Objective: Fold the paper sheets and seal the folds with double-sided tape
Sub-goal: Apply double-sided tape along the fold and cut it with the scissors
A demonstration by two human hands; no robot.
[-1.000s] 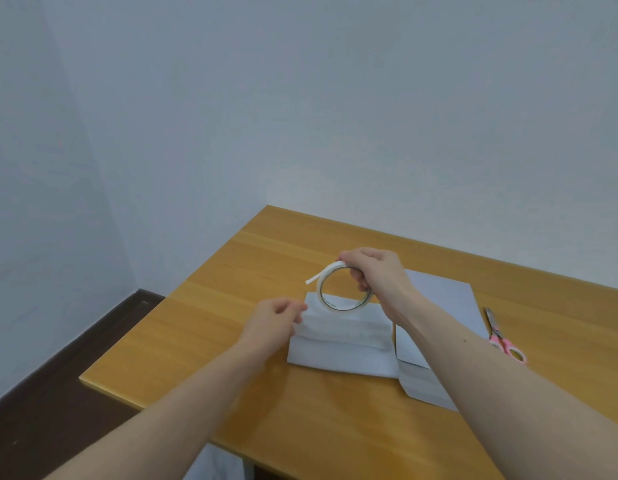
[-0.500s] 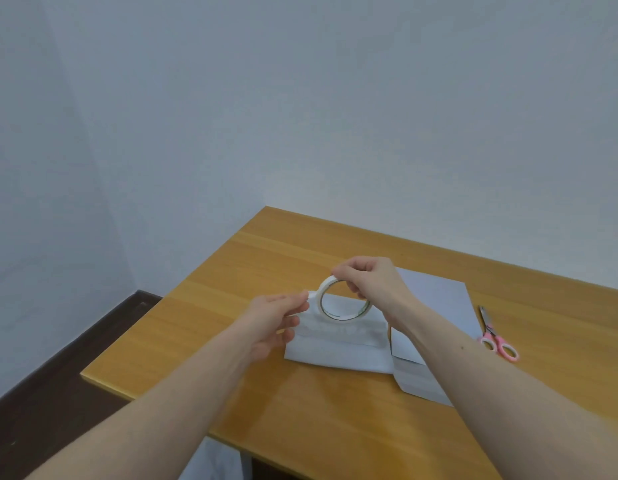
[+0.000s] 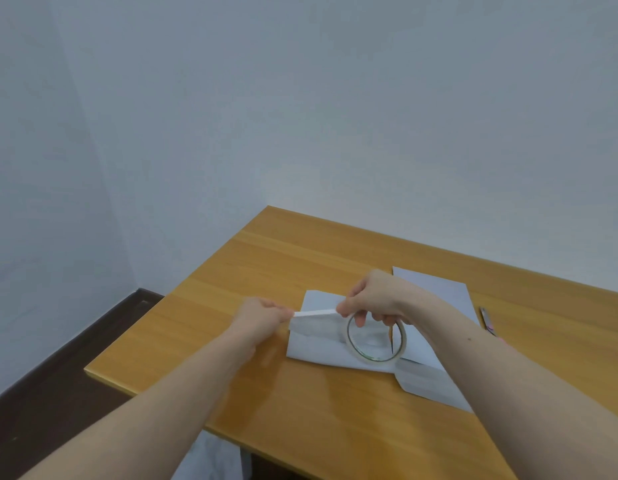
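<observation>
Wooden, honey-coloured counter (image 3: 300,265), lower centre and right of frame, set into a corner of pale blue-grey walls; it carries everything listed below.

Item 1: white ring-shaped roll of double-sided tape (image 3: 376,337), centre-right of frame. My right hand (image 3: 380,299) grasps it, fingers hooked through the ring, thumb and forefinger at its upper left where the tape leaves the roll. Held upright above the paper, I judge, so the roll can turn and pay out.

Item 2: narrow white strip of drawn-out tape (image 3: 314,312), running level between my two hands. My left hand (image 3: 262,315) is clenched on its free end, pinching it just left of the sheet. The strip looks taut, probably kept so to stop it curling onto itself.

Item 3: folded pale grey-white paper sheet (image 3: 318,341), flat on the counter directly beneath the strip, its flap edge roughly parallel to it. I judge the length is being matched to that fold before it is laid down.

Item 4: further pale paper sheets (image 3: 439,292), lying to the right, partly hidden under my right forearm; whether they are folded I cannot tell.

Item 5: pink-handled scissors (image 3: 487,320), right edge of frame, mostly hidden behind the forearm, within reach for cutting.
</observation>
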